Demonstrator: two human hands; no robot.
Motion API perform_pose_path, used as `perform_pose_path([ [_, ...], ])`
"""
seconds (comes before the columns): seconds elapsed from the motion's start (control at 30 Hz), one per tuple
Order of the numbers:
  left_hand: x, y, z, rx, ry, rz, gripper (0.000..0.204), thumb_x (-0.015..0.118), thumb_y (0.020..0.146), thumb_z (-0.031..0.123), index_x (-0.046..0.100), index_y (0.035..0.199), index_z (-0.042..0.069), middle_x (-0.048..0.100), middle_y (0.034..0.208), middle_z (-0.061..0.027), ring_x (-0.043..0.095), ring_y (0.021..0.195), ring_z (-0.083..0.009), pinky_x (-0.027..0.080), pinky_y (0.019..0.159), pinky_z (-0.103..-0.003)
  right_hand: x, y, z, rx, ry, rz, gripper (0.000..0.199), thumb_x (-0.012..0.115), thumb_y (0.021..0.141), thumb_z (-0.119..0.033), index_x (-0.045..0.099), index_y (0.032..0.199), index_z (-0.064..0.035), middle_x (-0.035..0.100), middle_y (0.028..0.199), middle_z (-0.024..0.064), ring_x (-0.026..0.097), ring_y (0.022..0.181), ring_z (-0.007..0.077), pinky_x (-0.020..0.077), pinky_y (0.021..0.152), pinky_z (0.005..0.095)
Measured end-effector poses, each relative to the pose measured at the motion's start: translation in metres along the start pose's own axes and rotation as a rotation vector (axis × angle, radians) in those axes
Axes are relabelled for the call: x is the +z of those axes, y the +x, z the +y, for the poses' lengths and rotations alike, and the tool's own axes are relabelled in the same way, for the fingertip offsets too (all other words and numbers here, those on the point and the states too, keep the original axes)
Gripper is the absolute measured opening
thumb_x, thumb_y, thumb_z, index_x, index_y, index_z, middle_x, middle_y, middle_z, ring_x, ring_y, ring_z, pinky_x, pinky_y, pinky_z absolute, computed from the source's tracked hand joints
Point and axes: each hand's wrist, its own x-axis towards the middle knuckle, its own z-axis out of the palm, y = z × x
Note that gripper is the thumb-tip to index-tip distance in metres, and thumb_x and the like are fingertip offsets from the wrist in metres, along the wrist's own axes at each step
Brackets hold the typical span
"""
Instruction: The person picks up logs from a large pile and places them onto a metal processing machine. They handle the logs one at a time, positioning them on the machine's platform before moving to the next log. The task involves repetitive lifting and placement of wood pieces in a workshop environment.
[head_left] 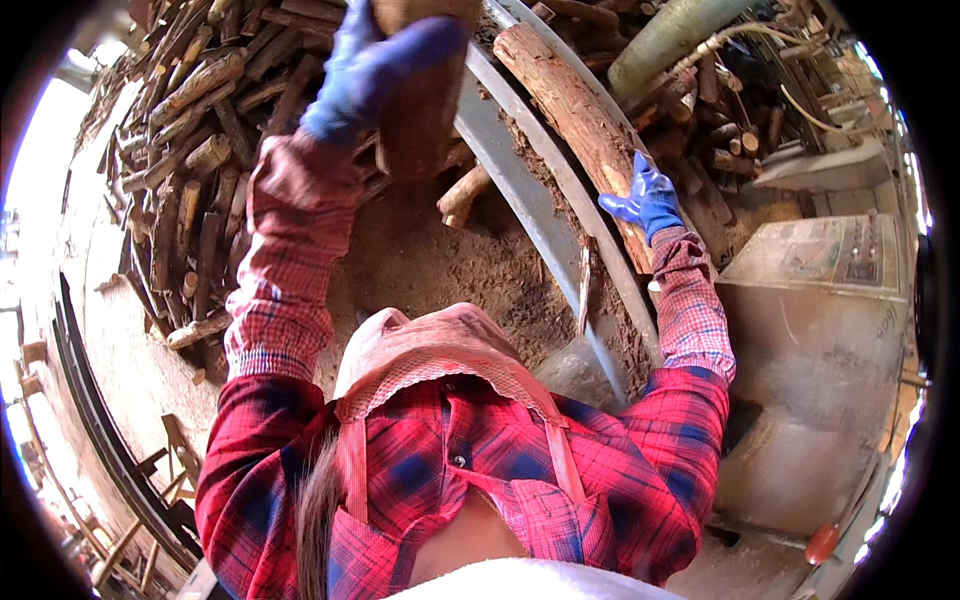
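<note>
Both of my hands wear blue gloves. My left hand (375, 75) is raised at the top of the view and closed around a thick brown piece of log (415, 135), which is blurred and partly cut off by the upper edge. On the right, a long bark-covered log (570, 110) lies lengthwise in a curved grey metal trough (520, 175). My right hand (648, 200) rests on the near part of that log, thumb and forefinger spread apart; its other fingers are partly hidden.
A large heap of cut logs (205, 150) is stacked at the left. More wood lies behind the trough, beside a greenish pipe (670, 45). A grey metal box (810, 350) stands at the right. A short log (463, 190) lies on the dirt floor (430, 255).
</note>
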Motion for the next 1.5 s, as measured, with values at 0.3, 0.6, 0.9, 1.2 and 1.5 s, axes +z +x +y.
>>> perform_pose_path([
  [0.3,0.064,-0.107,-0.181,-0.699,0.088,-0.421,0.063,0.078,0.074,0.031,0.052,0.126,0.005,0.067,0.098,-0.0109,0.065,0.088,-0.0188,0.055,0.073,-0.033,0.039,-0.052,0.012,-0.105,-0.029,0.564,0.112,0.074,0.069,-0.062,0.025,0.147,0.0025,0.050,0.133,0.0285,0.051,0.122,0.0421,0.0404,0.104,0.0474],
  [0.6,0.069,-0.142,-0.138,-0.979,-0.258,-0.355,0.050,0.066,0.089,0.036,0.058,0.123,0.001,0.066,0.108,-0.0089,0.062,0.093,-0.0156,0.051,0.087,-0.032,0.057,-0.138,-0.192,0.059,1.827,0.010,0.068,0.072,0.086,-0.039,0.046,0.137,-0.0036,0.053,0.128,0.0063,0.050,0.114,0.0179,0.0394,0.099,0.0325],
  [0.9,-0.010,-0.105,-0.059,0.462,1.198,-0.730,0.088,0.083,0.057,0.032,0.048,0.135,0.009,0.062,0.107,-0.0147,0.062,0.094,-0.0356,0.051,0.078,-0.047,-0.107,-0.126,-0.087,-0.698,0.291,0.749,0.072,0.080,0.071,-0.027,0.051,0.131,0.0009,0.056,0.128,0.0238,0.060,0.109,0.0375,0.0484,0.095,0.0423],
  [1.2,-0.014,-0.038,0.037,0.911,1.518,-0.593,0.064,0.072,0.070,0.026,0.053,0.127,0.002,0.058,0.123,-0.0191,0.059,0.108,-0.0351,0.050,0.089,-0.045,0.005,-0.123,-0.144,-0.439,1.746,-0.364,0.091,0.088,0.067,-0.021,0.040,0.143,-0.0044,0.053,0.133,0.0067,0.045,0.127,0.0194,0.0332,0.110,0.0347],
  [1.5,-0.077,-0.069,0.027,0.687,1.491,-0.028,0.070,0.075,0.072,0.032,0.050,0.133,0.007,0.059,0.124,-0.0158,0.060,0.110,-0.0337,0.049,0.092,-0.043,-0.108,0.101,-0.148,-0.768,1.421,0.626,0.059,0.084,0.074,-0.022,0.057,0.123,-0.0041,0.064,0.115,0.0064,0.061,0.101,0.0181,0.0485,0.092,0.0316],
])
